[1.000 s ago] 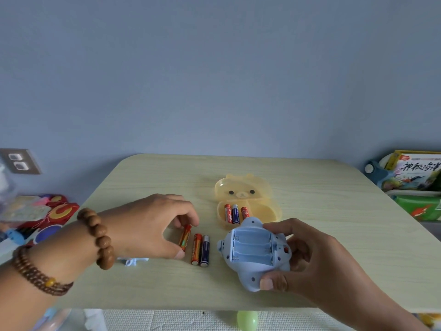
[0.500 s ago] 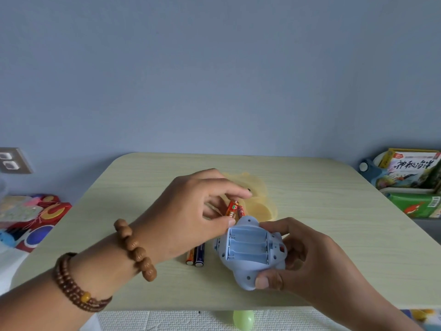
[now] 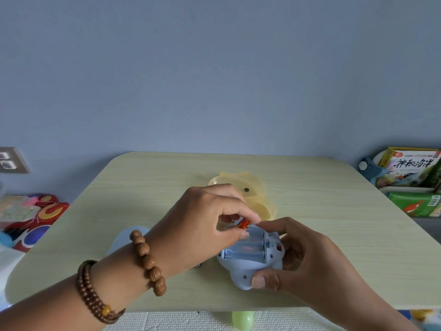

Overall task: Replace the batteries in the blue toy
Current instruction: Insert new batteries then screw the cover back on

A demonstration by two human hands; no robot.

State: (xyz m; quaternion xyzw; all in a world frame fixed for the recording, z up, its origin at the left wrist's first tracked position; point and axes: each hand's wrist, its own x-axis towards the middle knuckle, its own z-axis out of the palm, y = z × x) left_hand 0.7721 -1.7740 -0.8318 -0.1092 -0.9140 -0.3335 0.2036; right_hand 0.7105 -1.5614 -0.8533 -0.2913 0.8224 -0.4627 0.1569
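The left hand [image 3: 205, 225] reaches in from the lower left with its back toward the camera, fingers curled down and thumb and forefinger pinched on one orange battery [image 3: 245, 224], held at the top edge of the open battery compartment [image 3: 245, 249]. The right hand [image 3: 307, 256] comes in from the lower right and cups the blue toy [image 3: 250, 261], thumb pressed on its near end and fingers wrapped round its far side, the forefinger reaching over to the battery. The toy lies back-up near the front edge of the table [image 3: 334, 211], its compartment showing three slots, all unfilled. One yellow bear-shaped case [image 3: 253, 189] sits just behind the hands, partly hidden by them. Two bead bracelets [image 3: 148, 259] ring the left wrist and forearm. One light blue cover [image 3: 126, 237] lies on the table behind the left wrist
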